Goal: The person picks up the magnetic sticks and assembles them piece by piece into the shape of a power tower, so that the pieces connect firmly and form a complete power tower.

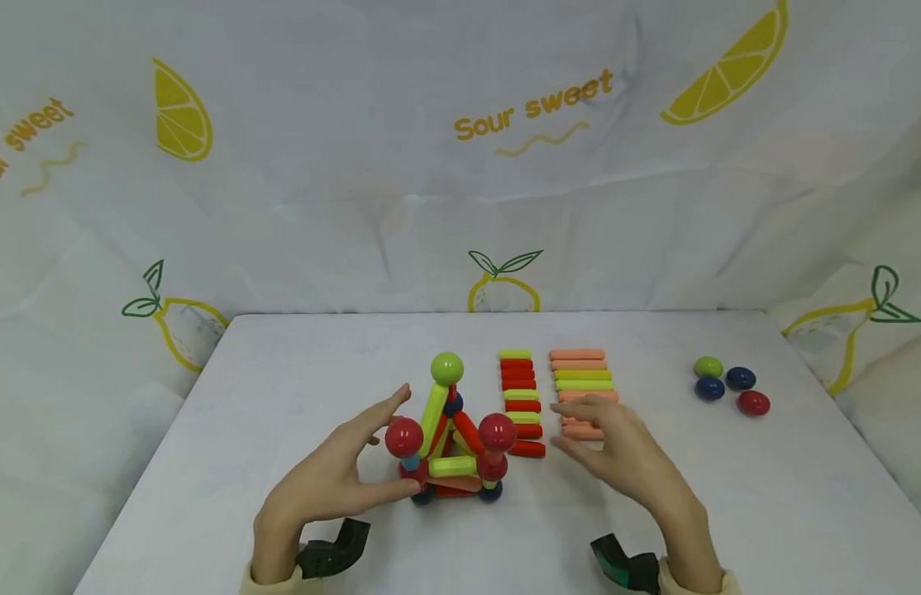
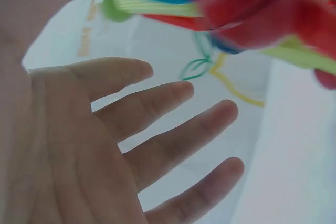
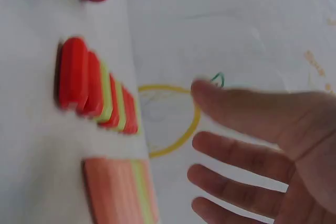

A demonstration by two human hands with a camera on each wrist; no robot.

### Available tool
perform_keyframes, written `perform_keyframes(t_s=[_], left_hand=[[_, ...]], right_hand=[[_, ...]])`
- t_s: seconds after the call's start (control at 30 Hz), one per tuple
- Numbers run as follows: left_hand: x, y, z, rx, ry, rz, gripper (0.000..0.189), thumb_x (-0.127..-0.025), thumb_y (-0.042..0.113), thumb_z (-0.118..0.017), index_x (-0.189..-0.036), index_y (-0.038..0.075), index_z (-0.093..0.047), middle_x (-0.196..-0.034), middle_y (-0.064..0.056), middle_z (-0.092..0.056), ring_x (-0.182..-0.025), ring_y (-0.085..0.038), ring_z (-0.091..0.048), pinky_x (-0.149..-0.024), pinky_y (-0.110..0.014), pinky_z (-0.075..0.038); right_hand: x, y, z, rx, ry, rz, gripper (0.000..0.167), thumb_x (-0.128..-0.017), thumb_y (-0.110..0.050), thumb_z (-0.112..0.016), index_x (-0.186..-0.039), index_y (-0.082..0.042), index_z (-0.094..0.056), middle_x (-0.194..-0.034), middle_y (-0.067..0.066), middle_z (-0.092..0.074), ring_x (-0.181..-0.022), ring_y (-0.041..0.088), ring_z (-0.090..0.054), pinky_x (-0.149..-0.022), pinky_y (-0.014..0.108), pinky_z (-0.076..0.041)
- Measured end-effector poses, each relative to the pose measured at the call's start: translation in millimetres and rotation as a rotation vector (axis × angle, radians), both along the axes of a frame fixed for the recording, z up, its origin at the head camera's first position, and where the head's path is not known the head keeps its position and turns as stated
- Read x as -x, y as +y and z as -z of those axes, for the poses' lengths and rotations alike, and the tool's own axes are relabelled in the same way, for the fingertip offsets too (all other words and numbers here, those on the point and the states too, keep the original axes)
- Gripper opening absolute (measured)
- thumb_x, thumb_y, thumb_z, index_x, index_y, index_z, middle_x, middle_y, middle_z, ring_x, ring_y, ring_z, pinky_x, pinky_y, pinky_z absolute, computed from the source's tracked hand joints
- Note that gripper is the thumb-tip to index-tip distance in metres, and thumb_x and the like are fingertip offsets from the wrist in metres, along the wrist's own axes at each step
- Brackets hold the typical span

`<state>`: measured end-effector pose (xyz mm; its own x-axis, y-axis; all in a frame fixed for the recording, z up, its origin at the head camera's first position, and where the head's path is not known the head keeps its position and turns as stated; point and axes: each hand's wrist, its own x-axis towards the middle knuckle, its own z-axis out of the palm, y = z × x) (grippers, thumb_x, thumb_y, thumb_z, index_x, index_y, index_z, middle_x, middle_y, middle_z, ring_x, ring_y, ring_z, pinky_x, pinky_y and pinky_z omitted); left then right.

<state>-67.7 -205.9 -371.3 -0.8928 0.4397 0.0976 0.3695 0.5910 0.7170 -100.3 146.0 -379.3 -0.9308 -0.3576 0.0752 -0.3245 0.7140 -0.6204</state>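
Note:
A ball-and-stick model [image 1: 453,467] of red, yellow-green, orange and blue pieces stands near the middle of the table. It carries a green ball [image 1: 447,368] on its tallest visible stick and a red ball [image 1: 404,436] at upper left, with another red ball [image 1: 498,432] at upper right. My left hand [image 1: 337,471] is at the model's left side, fingers spread and thumb tip overlapping its lower left corner. In the left wrist view those fingers [image 2: 178,140] are straight and hold nothing. My right hand [image 1: 617,450], loosely spread and holding nothing, hovers over the orange sticks [image 1: 577,354].
Right of the model lies a column of red and yellow-green sticks [image 1: 517,374], beside the orange and yellow-green column. Several loose balls, among them a red one [image 1: 754,403] and a green one [image 1: 708,368], lie at the table's right. A lemon-printed white cloth [image 1: 401,165] hangs behind.

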Motion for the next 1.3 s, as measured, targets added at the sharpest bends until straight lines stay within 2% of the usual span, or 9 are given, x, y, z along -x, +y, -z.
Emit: perform_keyframes(t_s=[0.13,0.43,0.53,0.67,0.8,0.93,1.07,1.2,1.3], left_hand=[[-8.4,-5.2,-10.9,-0.004,0.13,-0.031,0.099,-0.081,0.034,-0.087,-0.161,0.023,-0.03,-0.16,-0.001,-0.046,-0.128,-0.017,-0.06,-0.093,-0.036,-0.057],[-16.6,-0.1,-26.7,-0.053,0.341,-0.045,0.079,-0.081,0.024,-0.087,-0.15,0.025,-0.049,-0.138,0.007,-0.063,-0.115,-0.009,-0.062,-0.09,-0.035,-0.057],[-18.1,1.2,-28.6,-0.067,0.381,-0.051,0.067,-0.081,0.018,-0.086,-0.142,0.024,-0.058,-0.13,0.007,-0.068,-0.113,-0.009,-0.064,-0.092,-0.036,-0.058],[-18.3,2.4,-29.3,-0.088,0.416,-0.039,0.054,-0.082,0.013,-0.085,-0.133,0.023,-0.066,-0.124,0.005,-0.072,-0.112,-0.009,-0.066,-0.094,-0.035,-0.057],[-17.5,3.5,-28.9,-0.104,0.431,-0.021,0.047,-0.084,0.012,-0.083,-0.127,0.022,-0.07,-0.12,0.006,-0.074,-0.108,-0.008,-0.068,-0.094,-0.034,-0.056],[-18.1,4.9,-28.9,-0.106,0.411,-0.031,0.045,-0.084,0.013,-0.083,-0.126,0.022,-0.071,-0.12,0.008,-0.075,-0.108,-0.007,-0.068,-0.093,-0.033,-0.056],[-18.9,5.1,-28.9,-0.104,0.382,-0.045,0.045,-0.084,0.013,-0.083,-0.126,0.023,-0.071,-0.119,0.009,-0.075,-0.108,-0.006,-0.068,-0.094,-0.035,-0.056],[-18.1,5.3,-28.8,-0.102,0.376,-0.044,0.044,-0.084,0.014,-0.083,-0.125,0.022,-0.071,-0.118,0.01,-0.075,-0.106,-0.006,-0.069,-0.094,-0.035,-0.056],[-16.7,5.4,-28.5,-0.111,0.406,-0.026,0.043,-0.084,0.013,-0.083,-0.125,0.02,-0.071,-0.117,0.007,-0.076,-0.103,-0.007,-0.069,-0.093,-0.035,-0.056]], right_hand=[[10.9,17.4,18.2,-0.099,-0.011,0.103,0.032,-0.083,-0.006,-0.082,-0.113,0.002,-0.075,-0.113,0.019,-0.076,-0.112,0.043,-0.067,-0.094,0.059,-0.056],[21.0,20.2,38.8,-0.196,-0.138,0.133,0.033,-0.08,-0.003,-0.084,-0.112,-0.001,-0.077,-0.111,0.016,-0.076,-0.098,0.03,-0.067,-0.09,0.055,-0.056],[22.1,17.8,41.2,-0.207,-0.18,0.136,0.033,-0.081,-0.009,-0.084,-0.113,-0.001,-0.077,-0.104,0.011,-0.076,-0.087,0.023,-0.061,-0.078,0.045,-0.057],[21.2,15.2,38.2,-0.205,-0.196,0.12,0.03,-0.087,-0.019,-0.081,-0.112,-0.004,-0.078,-0.085,0.002,-0.069,-0.075,0.017,-0.05,-0.065,0.032,-0.042],[16.3,11.9,19.5,-0.116,-0.059,0.103,0.028,-0.088,-0.019,-0.08,-0.113,-0.006,-0.078,-0.088,0.001,-0.072,-0.077,0.015,-0.057,-0.064,0.026,-0.048],[10.5,2.5,-9.6,0.073,0.162,0.04,0.037,-0.084,-0.009,-0.082,-0.12,-0.005,-0.074,-0.101,0.006,-0.077,-0.08,0.015,-0.068,-0.069,0.022,-0.057],[4.6,-17.4,-45.4,0.26,0.329,-0.028,0.041,-0.083,-0.002,-0.082,-0.123,-0.008,-0.072,-0.102,0.001,-0.075,-0.083,0.008,-0.069,-0.074,0.018,-0.059],[-3.9,-44.7,-83.4,0.456,0.352,-0.123,0.039,-0.083,0.002,-0.08,-0.119,-0.01,-0.069,-0.1,-0.001,-0.074,-0.09,0.006,-0.068,-0.081,0.02,-0.059],[-8.4,-66.4,-98.6,0.558,0.314,-0.255,0.038,-0.084,0.003,-0.079,-0.119,-0.009,-0.068,-0.102,0.001,-0.075,-0.09,0.008,-0.069,-0.081,0.026,-0.061]])
